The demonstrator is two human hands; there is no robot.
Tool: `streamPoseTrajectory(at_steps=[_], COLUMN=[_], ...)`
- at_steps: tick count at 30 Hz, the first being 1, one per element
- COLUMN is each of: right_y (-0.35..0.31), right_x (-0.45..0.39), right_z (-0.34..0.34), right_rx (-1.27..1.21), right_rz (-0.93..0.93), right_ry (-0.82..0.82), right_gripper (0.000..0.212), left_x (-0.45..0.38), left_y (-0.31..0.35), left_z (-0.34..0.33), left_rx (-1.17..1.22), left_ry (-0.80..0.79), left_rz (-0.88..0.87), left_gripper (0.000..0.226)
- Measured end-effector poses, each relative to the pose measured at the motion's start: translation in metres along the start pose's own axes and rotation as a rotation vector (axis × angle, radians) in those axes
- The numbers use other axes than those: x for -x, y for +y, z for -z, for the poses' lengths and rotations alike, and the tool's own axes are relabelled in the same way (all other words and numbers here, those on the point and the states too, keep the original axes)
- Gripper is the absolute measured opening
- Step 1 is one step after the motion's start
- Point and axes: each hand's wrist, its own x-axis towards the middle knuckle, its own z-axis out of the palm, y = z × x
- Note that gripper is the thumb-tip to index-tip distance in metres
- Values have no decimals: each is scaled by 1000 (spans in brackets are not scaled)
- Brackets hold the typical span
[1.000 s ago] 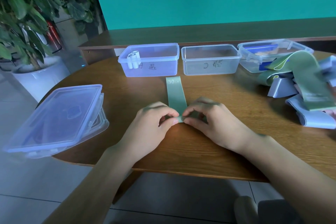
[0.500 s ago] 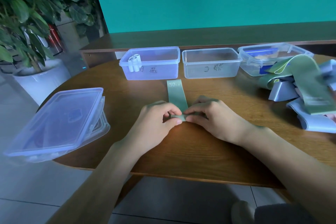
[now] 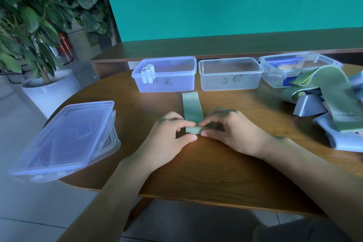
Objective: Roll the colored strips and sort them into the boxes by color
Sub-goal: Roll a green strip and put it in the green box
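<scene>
A green strip (image 3: 192, 108) marked "30 LB" lies flat on the wooden table (image 3: 225, 167), its near end wound into a small roll. My left hand (image 3: 169, 139) pinches the roll's left end and my right hand (image 3: 229, 131) pinches its right end. Behind it stand a bluish box (image 3: 167, 74) with rolled pale blue strips (image 3: 147, 74) at its left corner, and a clear box (image 3: 229, 74) with nothing visible inside. A pile of loose green and pale blue strips (image 3: 332, 104) lies at the right.
A third lidded box (image 3: 294, 67) stands at the back right, partly behind the pile. Stacked box lids (image 3: 64, 139) overhang the table's left edge. A potted plant (image 3: 35, 31) stands on the floor at left. A wooden ledge runs behind the boxes.
The roll at the strip's near end has grown thicker and moved a little up the strip. Both hands stay on its ends.
</scene>
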Motion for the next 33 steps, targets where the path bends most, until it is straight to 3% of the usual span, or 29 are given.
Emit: streamPoseTrajectory(at_steps=[9, 15, 21, 26, 33], right_y=[12, 21, 21, 23, 21], right_x=[-20, -16, -19, -23, -20], right_z=[10, 5, 6, 6, 5], right_rx=[19, -95, -38, 7, -82], right_rz=[23, 47, 50, 63, 85], right_ry=[-101, -9, -35, -38, -12], right_gripper=[23, 16, 34, 31, 32], left_x=[-5, -10, -14, -19, -9], left_y=[2, -2, -3, -6, 0], left_z=[-3, -3, -7, -8, -1], left_rx=[-19, -60, -116, -123, -70], left_ry=[81, 86, 87, 54, 67], left_rz=[-15, 11, -12, 3, 28], left_gripper=[19, 12, 22, 32, 23])
